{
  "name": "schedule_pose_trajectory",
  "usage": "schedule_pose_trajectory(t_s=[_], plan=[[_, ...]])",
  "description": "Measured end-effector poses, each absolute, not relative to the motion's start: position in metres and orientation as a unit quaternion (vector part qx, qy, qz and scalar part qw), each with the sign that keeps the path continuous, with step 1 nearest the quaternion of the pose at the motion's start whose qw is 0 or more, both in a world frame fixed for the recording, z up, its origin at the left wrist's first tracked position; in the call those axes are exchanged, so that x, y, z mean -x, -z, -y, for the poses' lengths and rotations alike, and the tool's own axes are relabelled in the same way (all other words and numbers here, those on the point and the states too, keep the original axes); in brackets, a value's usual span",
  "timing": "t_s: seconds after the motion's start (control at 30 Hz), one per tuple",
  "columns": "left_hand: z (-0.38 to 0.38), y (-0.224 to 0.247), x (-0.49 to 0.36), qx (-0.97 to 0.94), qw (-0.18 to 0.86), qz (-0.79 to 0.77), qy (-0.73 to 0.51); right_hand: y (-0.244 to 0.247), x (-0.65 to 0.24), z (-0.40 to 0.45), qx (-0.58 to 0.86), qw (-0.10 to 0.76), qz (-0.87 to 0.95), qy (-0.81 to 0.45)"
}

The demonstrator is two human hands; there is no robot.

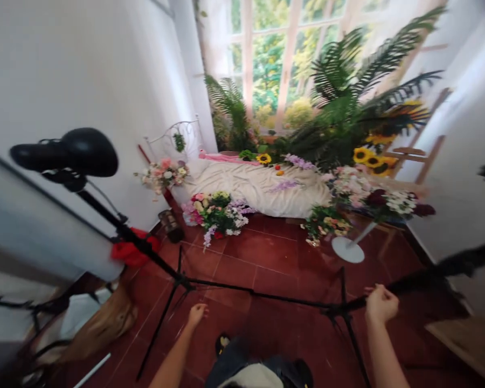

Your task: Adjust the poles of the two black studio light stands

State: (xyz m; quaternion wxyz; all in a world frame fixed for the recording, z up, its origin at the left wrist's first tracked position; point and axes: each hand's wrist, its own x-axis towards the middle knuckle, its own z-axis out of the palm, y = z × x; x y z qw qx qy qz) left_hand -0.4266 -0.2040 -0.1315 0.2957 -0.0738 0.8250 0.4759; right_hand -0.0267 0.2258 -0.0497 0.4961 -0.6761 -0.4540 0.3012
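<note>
My left hand point(198, 313) hangs over the floor with its fingers curled in, and no object shows in it. The horizontal black bar point(234, 288) is nearest to it, a little beyond. My right hand point(382, 303) is also closed, its fingers bent towards the palm, with nothing visible in them. Behind it runs the black pole point(432, 274) of the right stand; the picture does not show whether they touch. On the left, a black lamp point(84, 152) tops a second tripod stand point(180, 279).
A bed with a rumpled cream sheet point(246, 186) stands below a bright window point(270, 59). Flower bunches point(216, 213), palm leaves point(339, 75) and sunflowers point(372, 160) surround it. A white round-based stand point(347, 250) is on the red tiles point(262, 248). Tripod legs point(156, 328) spread across the floor.
</note>
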Motion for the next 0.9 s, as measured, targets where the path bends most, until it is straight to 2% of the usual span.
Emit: schedule_pose_trajectory(t_s=[0.2, 0.37, 0.43, 0.53, 0.73, 0.9], plan=[[0.269, 0.064, 0.601, 0.107, 0.105, -0.857, -0.493, 0.103, 0.193, -0.116, 0.579, 0.350, 0.520, -0.521], [0.275, -0.006, 0.702, 0.078, -0.134, -0.810, -0.566, 0.094, 0.318, -0.040, 0.429, 0.248, 0.627, -0.601], [0.271, -0.026, 0.718, 0.062, -0.141, -0.776, -0.612, 0.082, 0.358, -0.019, 0.373, 0.212, 0.666, -0.610], [0.267, -0.040, 0.725, 0.046, -0.085, -0.750, -0.654, 0.065, 0.410, 0.003, 0.301, 0.175, 0.721, -0.599], [0.272, -0.035, 0.728, 0.019, -0.091, -0.723, -0.684, 0.045, 0.508, 0.046, 0.155, 0.115, 0.817, -0.543], [0.274, -0.025, 0.731, 0.017, -0.089, -0.713, -0.696, 0.024, 0.614, 0.094, 0.009, 0.086, 0.823, -0.562]])
